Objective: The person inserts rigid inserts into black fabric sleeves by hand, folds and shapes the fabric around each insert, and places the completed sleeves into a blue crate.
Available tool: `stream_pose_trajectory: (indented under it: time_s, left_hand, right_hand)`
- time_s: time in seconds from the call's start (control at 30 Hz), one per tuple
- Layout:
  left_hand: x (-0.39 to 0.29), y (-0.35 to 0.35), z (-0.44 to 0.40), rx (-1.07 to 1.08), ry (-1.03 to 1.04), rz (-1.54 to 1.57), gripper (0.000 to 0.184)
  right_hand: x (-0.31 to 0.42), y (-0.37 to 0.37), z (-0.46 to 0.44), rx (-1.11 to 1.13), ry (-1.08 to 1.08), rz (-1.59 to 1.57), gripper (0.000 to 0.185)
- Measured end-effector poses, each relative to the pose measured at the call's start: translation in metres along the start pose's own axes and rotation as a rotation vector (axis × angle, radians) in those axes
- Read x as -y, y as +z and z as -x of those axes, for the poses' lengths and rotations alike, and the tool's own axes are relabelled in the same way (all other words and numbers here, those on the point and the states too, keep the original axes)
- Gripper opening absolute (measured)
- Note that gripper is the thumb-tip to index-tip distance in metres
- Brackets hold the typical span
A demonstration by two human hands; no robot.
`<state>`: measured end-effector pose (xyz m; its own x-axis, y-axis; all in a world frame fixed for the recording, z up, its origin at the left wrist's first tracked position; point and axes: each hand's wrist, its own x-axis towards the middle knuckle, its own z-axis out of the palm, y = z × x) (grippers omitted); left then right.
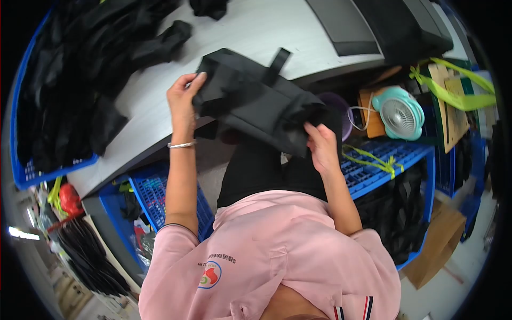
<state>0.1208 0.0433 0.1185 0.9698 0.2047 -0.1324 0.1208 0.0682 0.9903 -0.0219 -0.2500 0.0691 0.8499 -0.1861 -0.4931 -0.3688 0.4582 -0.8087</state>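
Observation:
A black fabric piece (pixel 256 98), bag-like and partly folded, hangs between my two hands above my lap, at the front edge of the table. A short black strap (pixel 277 63) sticks up from its far edge. At its left end, my left hand (pixel 184 96) pinches the cloth between thumb and fingers, with a bangle on the wrist. My right hand (pixel 321 143) grips the lower right end, where the fabric bunches into dark folds. Some of the right fingers are hidden by the cloth.
On the grey table (pixel 245 26), a blue basket (pixel 21 160) of black fabric pieces stands at left. Flat black and grey panels (pixel 346 32) lie at far right. A small teal fan (pixel 399 113) and blue crates (pixel 384 168) are on my right; another blue basket (pixel 152 197) sits lower left.

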Motion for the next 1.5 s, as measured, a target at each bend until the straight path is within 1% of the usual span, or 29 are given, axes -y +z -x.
stream_pose_trajectory:
  time_s: [0.13, 0.33, 0.43, 0.5, 0.57, 0.67, 0.73, 0.83, 0.97, 1.03, 1.07, 1.13, 1.27, 1.37, 1.5]
  left_hand:
    - [0.019, -0.009, -0.018, -0.039, -0.019, -0.046, 0.018]
    - [0.02, -0.013, -0.023, -0.05, -0.072, 0.024, 0.017]
    - [0.015, -0.01, -0.02, -0.055, -0.084, 0.031, 0.016]
    - [0.016, -0.011, -0.019, -0.053, -0.085, 0.037, 0.016]
    - [0.02, -0.013, -0.022, -0.043, -0.073, 0.064, 0.016]
    - [0.033, -0.014, -0.021, -0.152, 0.084, 0.032, 0.015]
    - [0.033, -0.013, -0.019, -0.186, 0.084, 0.082, 0.014]
    - [0.029, -0.013, -0.017, -0.223, 0.053, 0.091, 0.015]
    - [0.031, -0.019, -0.021, -0.219, 0.045, 0.11, 0.014]
    - [0.036, -0.019, -0.024, -0.24, 0.073, 0.096, 0.013]
    - [0.038, -0.019, -0.024, -0.249, 0.085, 0.09, 0.013]
    - [0.033, -0.018, -0.024, -0.225, 0.045, 0.062, 0.013]
    - [0.027, -0.017, -0.022, -0.195, 0.014, -0.003, 0.014]
    - [0.03, -0.017, -0.023, -0.217, 0.028, -0.013, 0.015]
    - [0.041, -0.025, -0.027, -0.22, 0.128, 0.015, 0.017]
  right_hand:
    - [-0.003, 0.007, -0.017, 0.022, 0.07, 0.006, 0.014]
    - [0.018, 0.025, -0.017, -0.04, 0.016, -0.041, 0.013]
    - [0.013, 0.018, -0.025, -0.023, -0.025, 0.012, 0.015]
    - [0.016, 0.019, -0.026, -0.023, -0.027, -0.002, 0.019]
    - [0.015, 0.02, -0.029, -0.017, -0.034, -0.013, 0.025]
    - [0.008, 0.022, -0.03, 0.001, -0.019, -0.035, 0.034]
    - [0.009, 0.027, -0.027, 0.018, 0.028, -0.062, 0.038]
    - [-0.005, 0.026, -0.034, 0.058, -0.006, -0.145, 0.036]
    - [-0.004, 0.027, -0.03, 0.054, -0.001, -0.13, 0.034]
    - [-0.002, 0.026, -0.028, 0.053, -0.002, -0.126, 0.034]
    - [-0.001, 0.025, -0.028, 0.065, -0.032, -0.082, 0.033]
    - [0.001, 0.023, -0.028, 0.085, -0.091, 0.006, 0.033]
    - [0.009, 0.027, -0.02, 0.12, -0.05, -0.005, 0.031]
    - [-0.003, 0.022, -0.021, 0.137, -0.058, -0.008, 0.028]
    - [-0.005, 0.024, -0.019, 0.127, -0.075, -0.039, 0.026]
